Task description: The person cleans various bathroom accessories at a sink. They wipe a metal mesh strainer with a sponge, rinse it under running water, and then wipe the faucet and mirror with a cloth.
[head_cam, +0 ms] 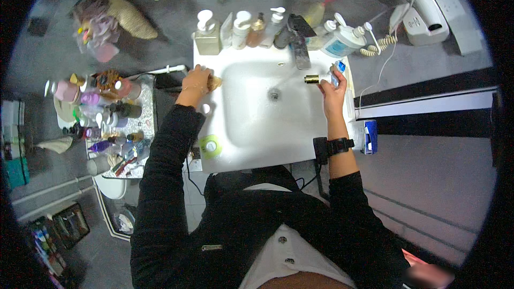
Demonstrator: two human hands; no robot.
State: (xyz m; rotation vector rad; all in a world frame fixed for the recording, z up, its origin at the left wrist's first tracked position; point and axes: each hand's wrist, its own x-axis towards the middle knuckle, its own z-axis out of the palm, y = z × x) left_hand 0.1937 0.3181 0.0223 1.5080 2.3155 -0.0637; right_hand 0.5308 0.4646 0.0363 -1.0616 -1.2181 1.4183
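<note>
My left hand (196,85) is closed around a small tan item (215,83) at the left rim of the white sink (257,116); I cannot tell what the item is. On the sink's right side, my right hand (334,90) grips a small white bottle with a gold cap (312,79), the cap pointing left over the basin. A blue and white tube or packet (340,66) shows just behind the fingers of that hand; whether they hold it too is unclear. A round white object (205,108) and a green item with a round white centre (211,146) lie on the left rim.
Pump bottles (207,34) and other bottles line the sink's back edge around the dark faucet (301,44). At the left, a shelf (147,128) is crowded with toiletries. A blue and white box (370,136) sits right of the sink, and a hair dryer (426,8) hangs back right.
</note>
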